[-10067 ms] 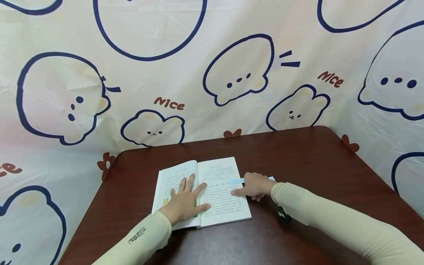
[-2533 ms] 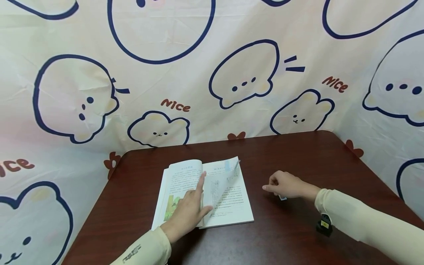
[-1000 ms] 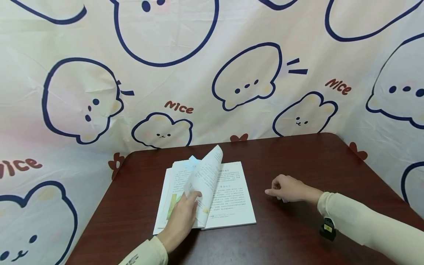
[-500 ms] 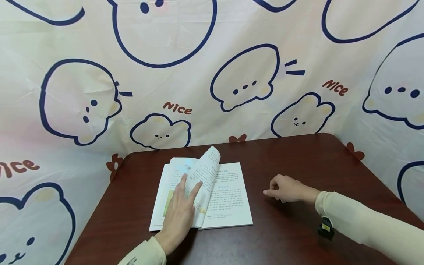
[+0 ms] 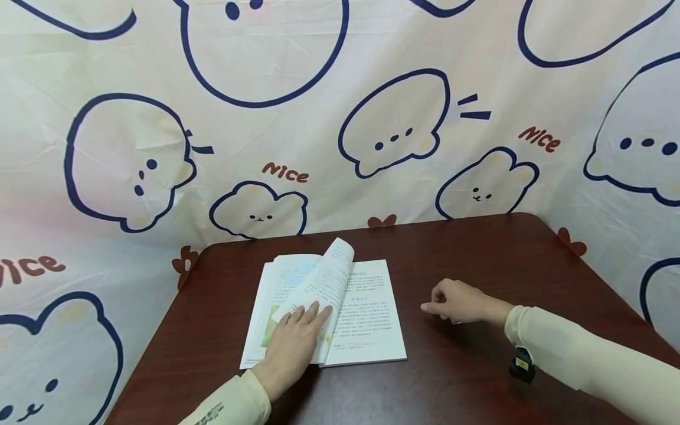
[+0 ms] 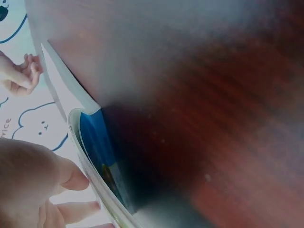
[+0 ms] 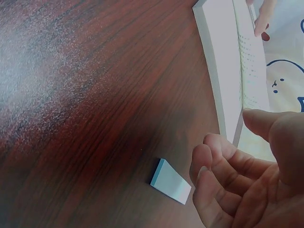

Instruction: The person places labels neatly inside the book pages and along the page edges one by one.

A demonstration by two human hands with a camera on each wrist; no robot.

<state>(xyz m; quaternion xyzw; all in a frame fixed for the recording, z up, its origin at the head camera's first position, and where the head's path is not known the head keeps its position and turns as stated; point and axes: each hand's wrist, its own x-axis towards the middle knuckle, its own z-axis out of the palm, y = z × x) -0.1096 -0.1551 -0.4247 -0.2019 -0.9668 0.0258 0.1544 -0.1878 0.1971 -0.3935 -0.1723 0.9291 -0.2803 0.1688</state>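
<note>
An open book (image 5: 372, 313) lies on the table, with a page (image 5: 332, 271) curling up from its middle toward the left. My left hand (image 5: 292, 348) rests on the lower part of this page with fingers fairly straight. In the left wrist view the fingers (image 6: 76, 211) touch the paper beside the book's blue cover (image 6: 95, 137). A pale blue strip (image 5: 303, 265) shows on the left page. My right hand (image 5: 462, 302) is right of the book, fingers loosely curled, gripping nothing visible. Beside its fingertips a small white block with a blue edge (image 7: 171, 183) lies on the table, partly hidden by the fingers.
The dark brown wooden table (image 5: 467, 248) reaches to a cartoon-printed cloth (image 5: 382, 118) hung behind and at both sides. A small black device (image 5: 522, 366) is strapped at the right wrist.
My left hand has turned a page over to the left and now lies lower on it, its fingers closer together than half a second ago. The right hand stays almost still.
</note>
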